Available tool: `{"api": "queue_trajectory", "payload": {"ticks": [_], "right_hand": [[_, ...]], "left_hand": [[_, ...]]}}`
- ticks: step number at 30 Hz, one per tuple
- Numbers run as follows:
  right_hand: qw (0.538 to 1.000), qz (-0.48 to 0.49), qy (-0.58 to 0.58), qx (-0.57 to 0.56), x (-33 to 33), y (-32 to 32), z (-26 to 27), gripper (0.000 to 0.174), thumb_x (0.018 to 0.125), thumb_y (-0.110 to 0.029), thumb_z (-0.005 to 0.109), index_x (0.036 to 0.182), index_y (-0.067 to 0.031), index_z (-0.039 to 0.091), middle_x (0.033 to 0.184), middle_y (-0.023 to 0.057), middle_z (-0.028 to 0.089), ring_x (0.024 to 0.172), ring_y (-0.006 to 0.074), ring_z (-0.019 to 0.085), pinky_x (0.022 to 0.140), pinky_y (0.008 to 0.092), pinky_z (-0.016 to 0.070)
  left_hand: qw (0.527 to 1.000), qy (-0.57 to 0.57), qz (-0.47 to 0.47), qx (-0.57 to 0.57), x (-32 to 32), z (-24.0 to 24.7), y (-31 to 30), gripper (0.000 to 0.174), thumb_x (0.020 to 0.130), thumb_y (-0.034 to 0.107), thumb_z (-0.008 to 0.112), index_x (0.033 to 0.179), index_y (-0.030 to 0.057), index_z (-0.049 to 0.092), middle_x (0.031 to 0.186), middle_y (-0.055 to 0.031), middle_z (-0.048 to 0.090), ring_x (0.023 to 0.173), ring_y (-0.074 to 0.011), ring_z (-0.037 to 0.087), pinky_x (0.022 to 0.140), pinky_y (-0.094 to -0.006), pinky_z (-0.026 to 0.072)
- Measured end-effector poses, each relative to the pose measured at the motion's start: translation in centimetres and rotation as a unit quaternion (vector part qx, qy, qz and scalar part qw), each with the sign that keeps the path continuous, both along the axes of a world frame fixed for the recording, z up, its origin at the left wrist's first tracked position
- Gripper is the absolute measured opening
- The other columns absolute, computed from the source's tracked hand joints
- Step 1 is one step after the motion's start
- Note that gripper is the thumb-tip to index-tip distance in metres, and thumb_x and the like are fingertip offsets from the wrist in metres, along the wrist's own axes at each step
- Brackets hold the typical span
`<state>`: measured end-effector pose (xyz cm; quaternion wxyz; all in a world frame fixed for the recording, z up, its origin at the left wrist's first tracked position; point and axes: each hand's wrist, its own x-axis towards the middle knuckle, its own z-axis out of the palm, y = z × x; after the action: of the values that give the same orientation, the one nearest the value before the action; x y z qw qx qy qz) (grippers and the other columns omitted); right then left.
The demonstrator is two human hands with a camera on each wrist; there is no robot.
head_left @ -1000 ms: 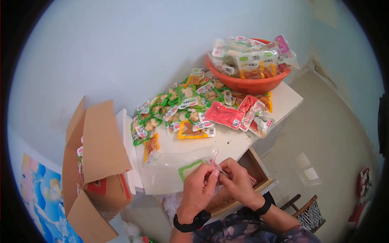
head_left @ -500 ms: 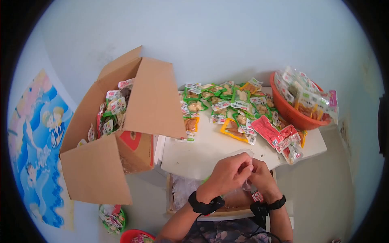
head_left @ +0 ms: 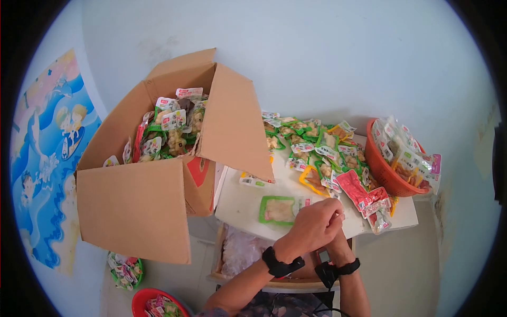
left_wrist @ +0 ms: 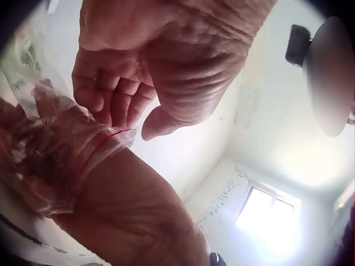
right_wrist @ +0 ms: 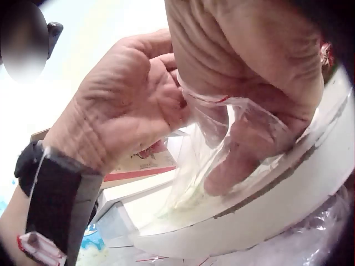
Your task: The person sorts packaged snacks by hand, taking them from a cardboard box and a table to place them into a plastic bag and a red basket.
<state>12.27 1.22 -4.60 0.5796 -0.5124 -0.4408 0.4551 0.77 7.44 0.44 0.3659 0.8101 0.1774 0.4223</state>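
A clear zip bag (head_left: pixel 277 210) with a green-framed panel hangs from the hands over the front of the white table. Inside the bag's mouth are the fingers and thumb of my right hand (right_wrist: pixel 260 105), and the thumb extends straight under the plastic. The red zip line crosses that hand in the left wrist view. My left hand (left_wrist: pixel 166 66) is beside the mouth, its fingers loosely bent and its thumb apart from them. In the head view the left hand largely covers the right hand (head_left: pixel 340 248).
A cardboard box (head_left: pixel 132 206) full of snack packs stands open at left. Green-edged packs (head_left: pixel 301 134) and red packs (head_left: pixel 354 189) lie along the table (head_left: pixel 240 198). An orange basket (head_left: pixel 388 171) holds filled bags. Below are a drawer (head_left: pixel 216 264) and a red basin (head_left: pixel 138 304).
The head view has turned left, bringing more of the box and the floor basins into sight. Both hands have stopped pinching at the bag's mouth, and the right hand has gone inside.
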Motion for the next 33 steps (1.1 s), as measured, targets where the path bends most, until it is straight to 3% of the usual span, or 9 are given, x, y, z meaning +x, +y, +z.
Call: {"api": "queue_trajectory", "payload": {"ticks": [1,5,8,11,20,23,26,30,33], "right_hand": [[0.999,0.008,0.043,0.004,-0.2,0.2,0.2,0.026,0.099,-0.015,0.068,0.121,-0.0042,0.060,0.114,0.0038,0.065,0.104,0.0119,0.061,0.089,0.0293,0.0522],[0.958,-0.028,-0.284,0.033,1.1,1.2,-0.6,0.017,0.090,-0.019,0.072,0.098,-0.0035,0.073,0.083,0.0117,0.071,0.080,0.0237,0.071,0.075,0.0377,0.0536],[0.934,-0.022,-0.351,-0.064,-0.6,0.7,1.9,0.018,0.089,-0.022,0.074,0.097,-0.0061,0.076,0.091,0.0092,0.074,0.084,0.0277,0.069,0.076,0.0381,0.0527],[0.863,0.003,-0.495,0.103,-0.4,0.9,0.0,0.014,0.088,-0.023,0.075,0.091,-0.0097,0.079,0.094,0.0052,0.074,0.087,0.0287,0.066,0.078,0.0383,0.0514],[0.844,0.042,-0.504,0.176,0.2,1.8,-1.0,0.017,0.088,-0.025,0.077,0.101,-0.0148,0.081,0.094,0.0052,0.075,0.086,0.0295,0.068,0.075,0.0389,0.0529],[0.905,-0.036,-0.423,0.001,-2.2,1.7,-0.2,0.022,0.088,-0.030,0.077,0.104,-0.0152,0.079,0.096,0.0066,0.076,0.082,0.0322,0.071,0.072,0.0420,0.0541],[0.878,0.007,-0.478,-0.023,-2.3,1.8,0.4,0.028,0.087,-0.027,0.079,0.109,-0.0098,0.076,0.098,0.0102,0.075,0.086,0.0290,0.072,0.079,0.0390,0.0555],[0.987,0.109,-0.117,-0.031,0.4,-0.2,0.3,0.019,0.099,-0.021,0.071,0.109,-0.0060,0.075,0.098,0.0025,0.077,0.091,0.0137,0.072,0.078,0.0301,0.0556],[0.975,0.129,-0.165,-0.066,3.4,-1.4,3.6,0.016,0.102,-0.018,0.066,0.106,-0.0050,0.075,0.094,-0.0007,0.075,0.085,0.0081,0.070,0.066,0.0242,0.0514]], "left_hand": [[0.999,-0.024,0.019,0.011,-0.8,0.4,-0.3,0.019,0.093,0.016,0.070,0.104,0.0032,0.061,0.085,-0.0115,0.066,0.073,-0.0300,0.066,0.066,-0.0399,0.0535],[0.992,-0.012,0.118,0.044,-5.2,-1.5,-0.4,0.027,0.092,0.019,0.073,0.110,0.0014,0.063,0.091,-0.0111,0.067,0.077,-0.0288,0.066,0.069,-0.0402,0.0539],[0.983,0.087,0.135,0.087,-9.3,-2.7,-0.9,0.030,0.090,0.020,0.075,0.112,0.0020,0.064,0.095,-0.0119,0.067,0.085,-0.0312,0.066,0.075,-0.0412,0.0540],[0.985,0.103,0.097,0.094,-10.7,-3.7,-2.6,0.033,0.088,0.019,0.076,0.114,0.0022,0.064,0.099,-0.0147,0.067,0.094,-0.0360,0.065,0.080,-0.0442,0.0534],[0.981,0.036,0.157,0.111,-10.4,-3.6,-1.3,0.034,0.088,0.013,0.074,0.118,0.0011,0.064,0.106,-0.0164,0.067,0.096,-0.0379,0.064,0.084,-0.0458,0.0527],[0.978,0.022,0.165,0.128,-8.8,-3.2,0.4,0.033,0.090,0.012,0.072,0.120,0.0017,0.064,0.107,-0.0160,0.067,0.095,-0.0358,0.065,0.082,-0.0439,0.0536],[0.984,0.022,0.159,0.074,-7.3,-5.4,2.4,0.032,0.093,0.011,0.070,0.122,0.0024,0.064,0.107,-0.0148,0.067,0.094,-0.0317,0.065,0.079,-0.0404,0.0544],[0.990,0.039,0.130,0.034,-7.5,-5.8,2.6,0.030,0.095,0.010,0.069,0.123,0.0026,0.064,0.106,-0.0130,0.067,0.092,-0.0274,0.066,0.076,-0.0359,0.0547],[0.991,0.038,0.124,0.042,-7.7,-5.5,2.4,0.030,0.094,0.009,0.068,0.122,0.0019,0.065,0.101,-0.0129,0.067,0.091,-0.0299,0.064,0.079,-0.0395,0.0527]]}}
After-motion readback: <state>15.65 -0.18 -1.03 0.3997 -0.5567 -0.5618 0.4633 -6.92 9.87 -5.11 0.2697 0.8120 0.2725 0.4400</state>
